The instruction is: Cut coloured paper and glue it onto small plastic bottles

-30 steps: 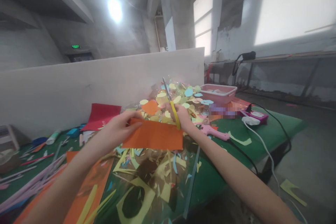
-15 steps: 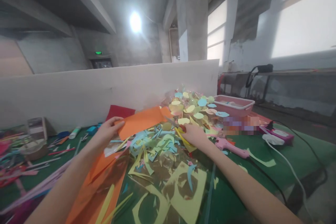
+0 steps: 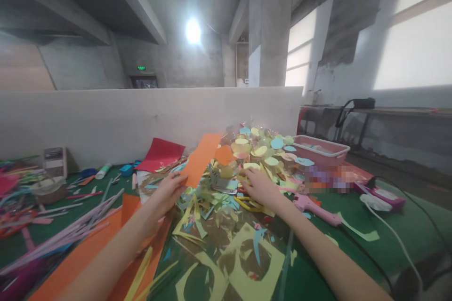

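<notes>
My left hand (image 3: 168, 194) lies low over the paper scraps, fingers stretched out, fingertips touching the lower edge of an orange paper sheet (image 3: 202, 157) that leans across the pile. My right hand (image 3: 260, 186) rests on the heap of coloured paper circles and scraps (image 3: 261, 150), fingers apart and holding nothing. The yellow-handled scissors (image 3: 247, 204) lie on the scraps just below that hand. Yellow offcut sheets (image 3: 247, 263) with cut-out holes lie on the green mat in front of me.
A white partition board (image 3: 141, 117) runs behind the table. A red sheet (image 3: 160, 153) leans on it. At right are a pink tray (image 3: 319, 148), a pink glue gun (image 3: 312, 204) and a power strip (image 3: 379, 196) with cables. Paper strips (image 3: 70, 233) lie at left.
The orange sheet has been lowered from in front of me onto the pile. My right hand has set the scissors down on the scraps. The view has shifted left.
</notes>
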`<act>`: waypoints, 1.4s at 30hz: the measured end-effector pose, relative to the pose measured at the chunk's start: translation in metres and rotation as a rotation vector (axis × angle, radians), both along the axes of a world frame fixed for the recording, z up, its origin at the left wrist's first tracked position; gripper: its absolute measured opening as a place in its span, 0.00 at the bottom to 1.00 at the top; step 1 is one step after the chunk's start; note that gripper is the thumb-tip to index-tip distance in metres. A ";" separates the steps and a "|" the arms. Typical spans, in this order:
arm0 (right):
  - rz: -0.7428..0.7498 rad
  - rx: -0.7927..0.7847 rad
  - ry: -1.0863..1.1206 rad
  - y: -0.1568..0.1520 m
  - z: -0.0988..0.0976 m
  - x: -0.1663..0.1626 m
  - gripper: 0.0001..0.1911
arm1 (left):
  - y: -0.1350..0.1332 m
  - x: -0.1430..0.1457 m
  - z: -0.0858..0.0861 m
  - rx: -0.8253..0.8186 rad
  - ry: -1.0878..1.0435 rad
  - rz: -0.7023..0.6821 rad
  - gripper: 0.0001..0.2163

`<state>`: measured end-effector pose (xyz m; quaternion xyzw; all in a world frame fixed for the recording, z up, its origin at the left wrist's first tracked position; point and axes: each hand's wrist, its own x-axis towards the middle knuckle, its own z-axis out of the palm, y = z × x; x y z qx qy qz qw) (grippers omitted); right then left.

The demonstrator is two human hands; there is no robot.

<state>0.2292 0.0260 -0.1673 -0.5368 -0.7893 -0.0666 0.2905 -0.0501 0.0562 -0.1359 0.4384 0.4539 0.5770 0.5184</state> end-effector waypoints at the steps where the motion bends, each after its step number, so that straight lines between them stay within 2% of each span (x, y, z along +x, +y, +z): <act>1: 0.020 0.052 0.034 -0.003 0.002 -0.004 0.16 | -0.003 0.007 -0.002 -0.010 -0.028 -0.024 0.02; 4: 0.170 0.274 0.078 -0.012 0.006 -0.018 0.24 | -0.016 0.028 -0.005 -0.024 -0.102 -0.115 0.05; 7: 0.307 0.445 -0.039 -0.019 0.005 -0.029 0.24 | -0.032 0.048 -0.007 -0.020 -0.148 -0.218 0.05; 13: 0.314 0.592 -0.168 -0.021 0.008 -0.028 0.11 | -0.053 0.066 -0.007 -0.010 -0.177 -0.361 0.07; 17: 0.309 0.653 -0.208 -0.022 0.011 -0.025 0.10 | -0.053 0.064 -0.007 -0.009 -0.183 -0.391 0.08; 22: 0.402 0.749 -0.252 -0.023 0.011 -0.028 0.09 | -0.048 0.059 -0.011 -0.020 -0.182 -0.400 0.10; 27: 0.475 0.749 -0.269 -0.024 0.010 -0.032 0.09 | -0.049 0.060 -0.013 -0.014 -0.193 -0.316 0.10; 37: 0.418 0.669 -0.247 -0.024 0.011 -0.031 0.04 | -0.044 0.063 -0.016 0.029 -0.263 -0.117 0.13; 40: 0.409 0.662 -0.179 -0.023 0.008 -0.033 0.05 | -0.045 0.064 -0.017 0.045 -0.280 -0.088 0.12; 42: 0.402 0.603 -0.072 -0.021 0.005 -0.034 0.07 | -0.047 0.064 -0.015 0.045 -0.283 -0.100 0.12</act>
